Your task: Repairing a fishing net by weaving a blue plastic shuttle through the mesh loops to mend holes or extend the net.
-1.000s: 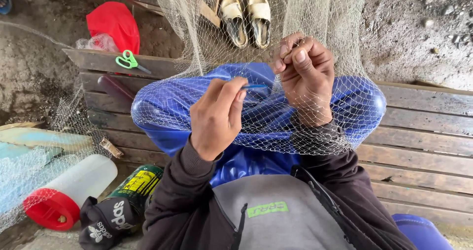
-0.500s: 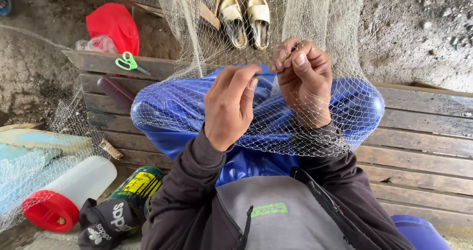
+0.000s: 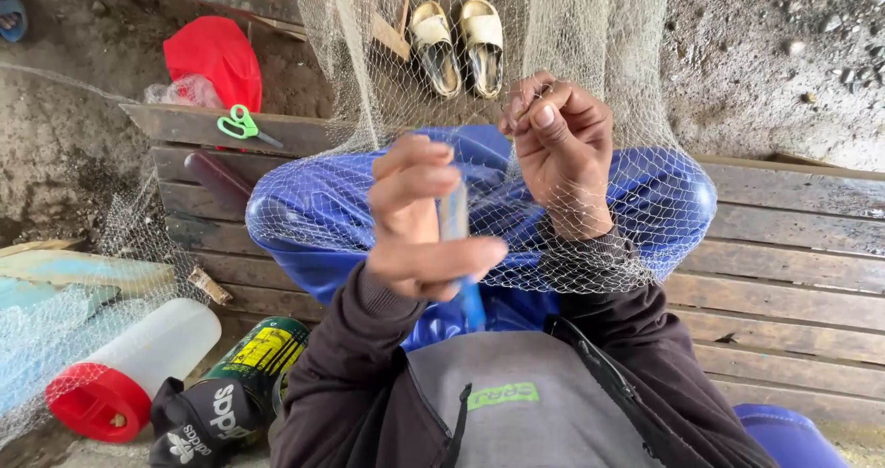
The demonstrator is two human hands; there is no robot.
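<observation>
Across the person's blue-trousered knees (image 3: 313, 219), a fine pale fishing net (image 3: 590, 35) is lying draped, rising out of view beyond the knees. The left hand (image 3: 426, 224) is closing its grip around a slim blue netting needle (image 3: 454, 214), thumb pressing it against the curled fingers, just in front of the knees. The right hand (image 3: 562, 150) is pinching a strand or knot of the net between thumb and fingertips, grip fully closed, held just above and beside the needle.

Judged from the frame, mending is under way: one point of mesh is being worked, and how much of the net remains untreated cannot be told, since no tear is discernible.

Below the knees, a weathered plank surface (image 3: 793, 247) is carrying the person. Left of the knees, green-handled scissors (image 3: 241, 124) are resting on the plank edge, with a red cloth item (image 3: 214, 58) beyond. Nearer the camera and left, a white bottle with red cap (image 3: 129, 367) and a green can (image 3: 258, 353) are lying. Beyond the knees, tan sandals (image 3: 458, 44) are standing on dirt ground (image 3: 784, 53).
</observation>
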